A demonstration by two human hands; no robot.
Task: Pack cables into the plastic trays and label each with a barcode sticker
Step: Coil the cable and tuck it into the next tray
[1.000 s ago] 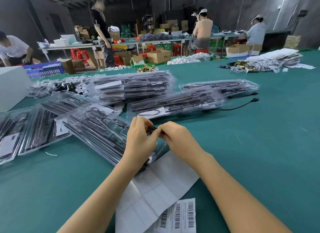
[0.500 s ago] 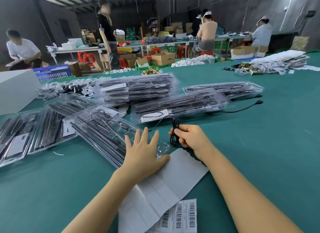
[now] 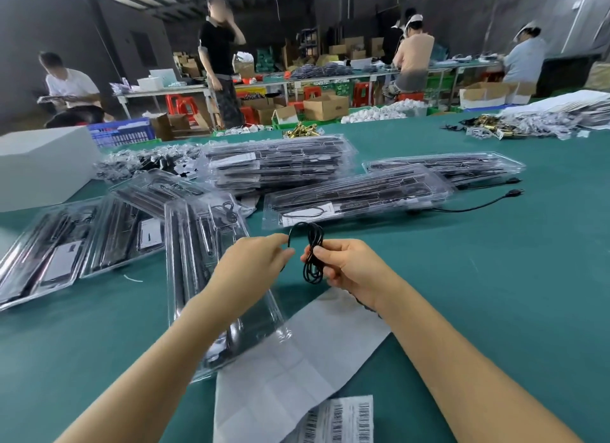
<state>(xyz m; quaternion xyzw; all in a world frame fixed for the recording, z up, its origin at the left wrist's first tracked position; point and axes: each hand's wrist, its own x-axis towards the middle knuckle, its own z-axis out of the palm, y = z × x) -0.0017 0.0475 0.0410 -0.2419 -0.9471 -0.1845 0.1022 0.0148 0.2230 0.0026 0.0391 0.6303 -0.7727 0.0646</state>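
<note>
- Counter [image 3: 495, 294]: one green-topped surface fills the view and carries all the items below; its near edge is cut off by the frame.
- White box [image 3: 43, 170]: one, at the far left, partly cut off by the left edge.
- Clear plastic trays: about eight visible. Three overlap at the left, one tray [image 3: 211, 277] lies lengthwise under the left forearm, one stack [image 3: 277, 162] stands behind, and two lie to the right. The number of trays within the stack is hard to make out.
- Backing sheet [image 3: 297, 360]: one white, mostly peeled sheet lies between the forearms, its lower end cut off.
- Barcode stickers [image 3: 343, 419]: one strip at the bottom edge; about four barcodes show, the rest are cut off.
- Hands: two. The right hand [image 3: 350, 264] grips the coiled black cable [image 3: 313, 258] above the counter, just right of the near tray. The left hand [image 3: 260, 258] pinches the cable's free end.
- Loose cables [image 3: 478, 201]: two plug ends trail from under the right-hand trays; their lengths are hidden.
- Workers: four in the background, blurred.
</note>
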